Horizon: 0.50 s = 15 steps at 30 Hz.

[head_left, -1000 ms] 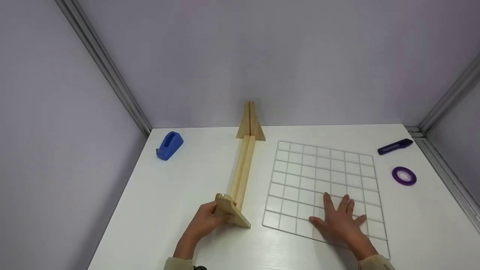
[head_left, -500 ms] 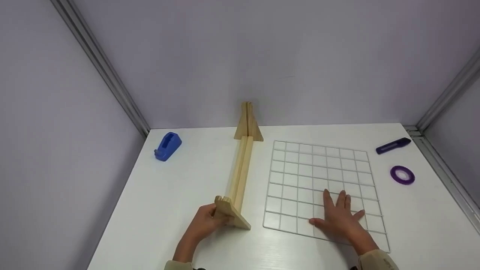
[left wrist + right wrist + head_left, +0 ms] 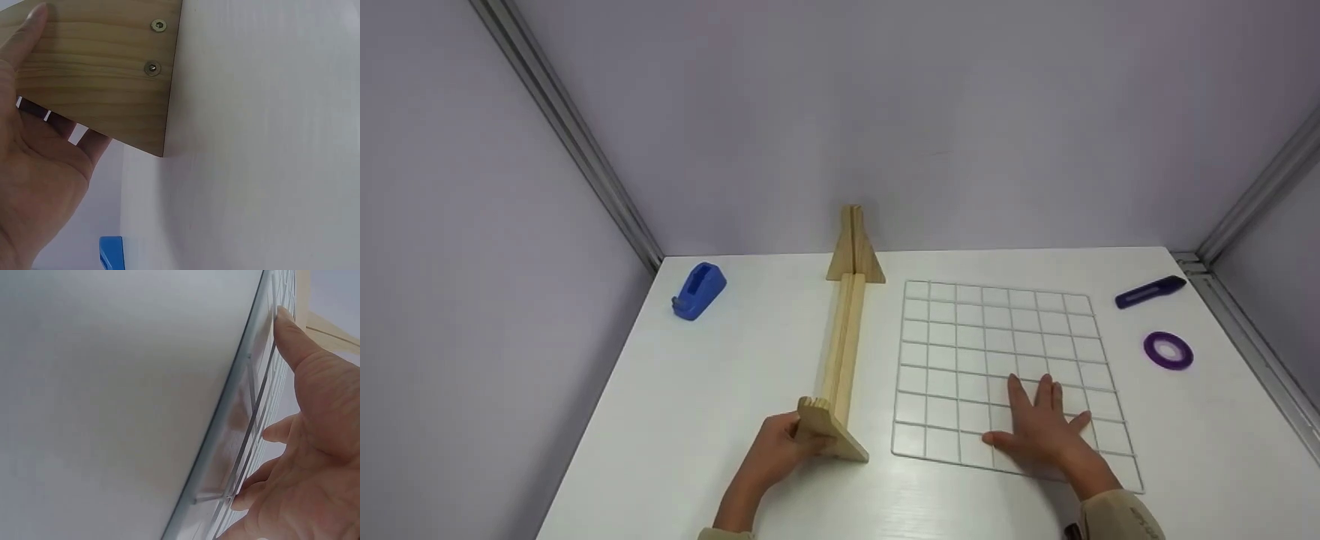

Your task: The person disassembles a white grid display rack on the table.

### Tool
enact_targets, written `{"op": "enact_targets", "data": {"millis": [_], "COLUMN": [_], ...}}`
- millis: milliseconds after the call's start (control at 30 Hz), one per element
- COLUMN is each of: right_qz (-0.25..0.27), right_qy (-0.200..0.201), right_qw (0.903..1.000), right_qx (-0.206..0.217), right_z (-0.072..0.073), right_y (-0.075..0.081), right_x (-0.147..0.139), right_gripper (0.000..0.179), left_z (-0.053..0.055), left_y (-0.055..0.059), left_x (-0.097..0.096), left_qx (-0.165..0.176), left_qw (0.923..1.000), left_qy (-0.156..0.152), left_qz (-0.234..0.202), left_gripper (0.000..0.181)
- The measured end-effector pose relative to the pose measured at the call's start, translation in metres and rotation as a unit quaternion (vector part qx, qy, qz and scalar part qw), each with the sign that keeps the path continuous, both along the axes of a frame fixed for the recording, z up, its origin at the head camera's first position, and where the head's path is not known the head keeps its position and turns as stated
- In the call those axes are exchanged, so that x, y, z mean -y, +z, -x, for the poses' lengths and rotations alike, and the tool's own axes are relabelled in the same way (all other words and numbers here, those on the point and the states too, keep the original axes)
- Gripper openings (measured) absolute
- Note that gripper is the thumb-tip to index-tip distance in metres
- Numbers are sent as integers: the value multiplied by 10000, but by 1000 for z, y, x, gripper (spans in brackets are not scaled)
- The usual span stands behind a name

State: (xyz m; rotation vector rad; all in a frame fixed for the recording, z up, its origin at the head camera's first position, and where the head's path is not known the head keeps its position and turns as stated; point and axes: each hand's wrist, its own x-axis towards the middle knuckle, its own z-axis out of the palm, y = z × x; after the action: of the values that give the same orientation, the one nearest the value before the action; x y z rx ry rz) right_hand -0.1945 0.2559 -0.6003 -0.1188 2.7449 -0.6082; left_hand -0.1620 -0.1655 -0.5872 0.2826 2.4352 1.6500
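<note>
My left hand (image 3: 787, 448) grips the near end piece of a wooden stand (image 3: 844, 352), thumb on one face and fingers behind it. In the left wrist view, that wooden end piece (image 3: 107, 67) shows two metal bolts near its bottom edge. The stand has a grooved bar running away from me to a second tapered upright by the back wall. With fingers spread, my right hand (image 3: 1042, 435) rests on a white wire grid panel (image 3: 960, 360) lying flat on the table. The right wrist view shows the fingertips touching the wires of the grid panel (image 3: 247, 365).
A blue tape dispenser (image 3: 699, 291) sits at the back left of the white table (image 3: 697, 390). On the right lie a dark blue pen-shaped cutter (image 3: 1150, 292) and a purple ring (image 3: 1168, 351). Grey walls stand at the back and sides.
The wire grid panel has turned slightly counterclockwise under my right hand, its far right corner shifting left. My left hand keeps its hold on the wooden stand, which has barely moved.
</note>
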Motion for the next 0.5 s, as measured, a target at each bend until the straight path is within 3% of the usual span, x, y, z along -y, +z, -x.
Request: {"op": "enact_targets", "data": {"millis": [500], "right_qz": [-4], "right_qy": [188], "right_qw": [9998], "right_qx": [-37], "right_z": [13], "right_y": [2], "right_x": [-6], "right_gripper": [120], "left_z": [-6], "left_y": [-3], "left_x": [-9], "left_qx": [-52], "left_qw": [9998], "left_qy": [164], "left_qz": [21], "left_gripper": [37]}}
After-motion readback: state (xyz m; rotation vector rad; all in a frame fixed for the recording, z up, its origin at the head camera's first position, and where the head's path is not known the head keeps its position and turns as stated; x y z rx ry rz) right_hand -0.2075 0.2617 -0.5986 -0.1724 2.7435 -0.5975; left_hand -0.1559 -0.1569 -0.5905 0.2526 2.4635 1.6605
